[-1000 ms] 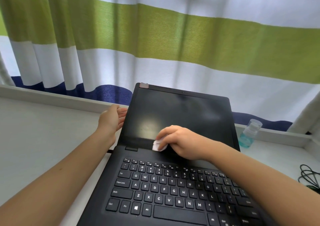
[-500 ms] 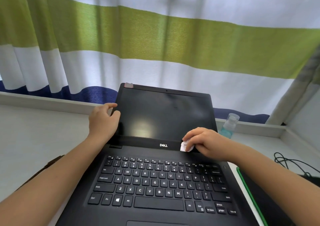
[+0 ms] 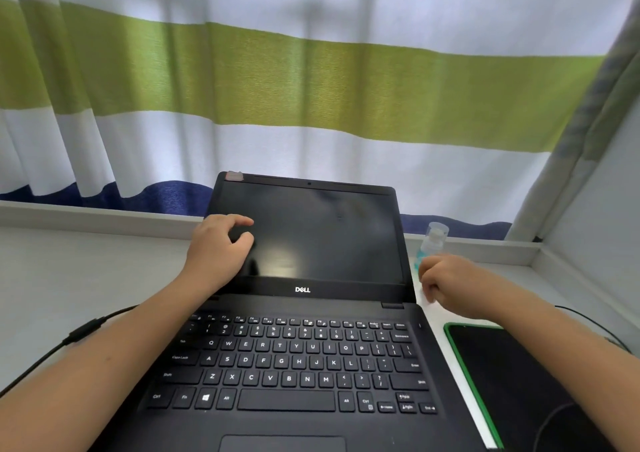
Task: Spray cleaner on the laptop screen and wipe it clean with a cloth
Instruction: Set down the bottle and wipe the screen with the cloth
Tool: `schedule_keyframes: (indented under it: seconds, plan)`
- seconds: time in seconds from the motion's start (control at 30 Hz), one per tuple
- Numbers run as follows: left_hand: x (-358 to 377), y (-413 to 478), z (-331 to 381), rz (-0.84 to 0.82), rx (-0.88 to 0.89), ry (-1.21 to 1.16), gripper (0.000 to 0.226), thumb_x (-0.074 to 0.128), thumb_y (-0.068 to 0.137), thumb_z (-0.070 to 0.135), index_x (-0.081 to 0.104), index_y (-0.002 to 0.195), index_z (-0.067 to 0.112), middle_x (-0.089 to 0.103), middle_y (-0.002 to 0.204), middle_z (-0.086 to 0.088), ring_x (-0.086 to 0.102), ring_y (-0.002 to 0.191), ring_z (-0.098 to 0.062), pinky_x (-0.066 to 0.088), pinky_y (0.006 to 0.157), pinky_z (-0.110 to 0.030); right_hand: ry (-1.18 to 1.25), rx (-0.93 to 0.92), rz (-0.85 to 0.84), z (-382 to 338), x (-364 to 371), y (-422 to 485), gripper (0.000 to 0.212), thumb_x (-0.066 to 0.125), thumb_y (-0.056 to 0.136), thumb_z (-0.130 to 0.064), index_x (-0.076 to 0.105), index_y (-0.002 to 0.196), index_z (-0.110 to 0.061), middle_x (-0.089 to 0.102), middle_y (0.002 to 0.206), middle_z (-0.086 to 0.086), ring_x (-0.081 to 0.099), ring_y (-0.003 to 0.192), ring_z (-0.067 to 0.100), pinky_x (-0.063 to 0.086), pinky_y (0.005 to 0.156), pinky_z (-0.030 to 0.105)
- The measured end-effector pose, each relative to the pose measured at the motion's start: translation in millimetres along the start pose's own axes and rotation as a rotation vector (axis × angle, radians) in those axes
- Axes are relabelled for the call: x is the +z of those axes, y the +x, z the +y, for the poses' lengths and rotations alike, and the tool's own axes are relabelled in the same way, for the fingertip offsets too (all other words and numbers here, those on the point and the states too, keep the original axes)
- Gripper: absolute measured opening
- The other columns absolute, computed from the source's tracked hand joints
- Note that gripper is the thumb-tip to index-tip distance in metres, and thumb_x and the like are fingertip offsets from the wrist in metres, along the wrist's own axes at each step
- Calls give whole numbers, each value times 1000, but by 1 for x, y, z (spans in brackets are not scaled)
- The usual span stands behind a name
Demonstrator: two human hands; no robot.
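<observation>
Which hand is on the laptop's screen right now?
The left hand, at the dark laptop screen's left edge. The right hand is off the laptop, curled beside the small clear spray bottle of blue liquid.

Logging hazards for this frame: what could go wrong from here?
1. The right hand is beside the upright spray bottle, partly covering it; a careless grab could tip it toward the laptop.
2. The left hand has fingers on the screen and could leave fresh smudges.
3. The cable passes under the left forearm, so an arm movement might snag it.
</observation>
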State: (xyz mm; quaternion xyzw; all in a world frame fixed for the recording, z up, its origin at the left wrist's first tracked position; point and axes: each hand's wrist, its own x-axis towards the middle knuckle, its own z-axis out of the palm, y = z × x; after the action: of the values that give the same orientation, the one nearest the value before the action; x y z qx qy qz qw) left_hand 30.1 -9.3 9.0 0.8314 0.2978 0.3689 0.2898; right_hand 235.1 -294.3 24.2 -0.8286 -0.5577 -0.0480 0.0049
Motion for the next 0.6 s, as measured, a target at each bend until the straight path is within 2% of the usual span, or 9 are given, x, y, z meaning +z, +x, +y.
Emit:
schedule_keyframes:
  seconds: [0.1,0.17,0.23,0.3,0.37,0.5,0.57,0.6]
  plan:
    - [2,-1,5,-28,15,-3,27,53,79,21,69,101,17,64,110,-8,54,109,-26,40,100,-39,-66,41,77,2,-4,0,24,50,81,-5,72,76,-13,65,95,-1,58,89,20,39,77,22]
    - [2,-1,6,-37,20,-3,29,52,77,23,69,99,18,64,109,-7,54,108,-26,40,100,-40,106,33,187,-4,-7,1,27,49,78,1,71,73,-14,66,91,-2,60,86,17,42,79,20]
    - [2,0,4,-41,26,0,25,54,78,21,69,98,18,64,108,-7,54,107,-26,40,100,-40,303,-6,241,-14,-6,3,31,48,75,6,70,79,-14,68,88,-3,59,84,9,40,77,10]
    - [2,1,2,-36,20,-1,21,56,81,17,69,98,18,64,108,-7,55,106,-26,40,100,-40,429,-34,236,-23,-3,5,34,49,76,9,70,88,-15,68,92,-6,58,91,3,38,80,5]
    - [2,3,-1,-27,15,-3,20,58,82,11,69,97,18,64,109,-8,56,105,-27,41,99,-39,496,-37,187,-27,2,5,36,51,76,8,72,92,-17,68,96,-10,58,96,1,40,84,6]
    - [2,6,-6,-24,-5,-4,20,57,82,12,69,95,20,64,110,-8,56,106,-27,42,97,-38,392,33,44,-23,3,2,27,56,78,-2,75,88,-18,64,90,-15,56,89,-2,38,76,4]
    - [1,7,-8,-16,-11,2,20,57,82,12,69,96,19,65,110,-8,56,105,-26,42,96,-37,220,62,24,-16,0,3,20,55,78,-7,74,80,-14,58,79,-11,55,72,6,39,69,9]
    - [1,8,-9,-12,-12,6,20,57,82,12,70,96,19,66,110,-8,57,104,-26,42,95,-36,100,77,24,-14,-3,6,21,52,78,-8,72,76,-11,54,74,-8,52,68,8,41,67,16]
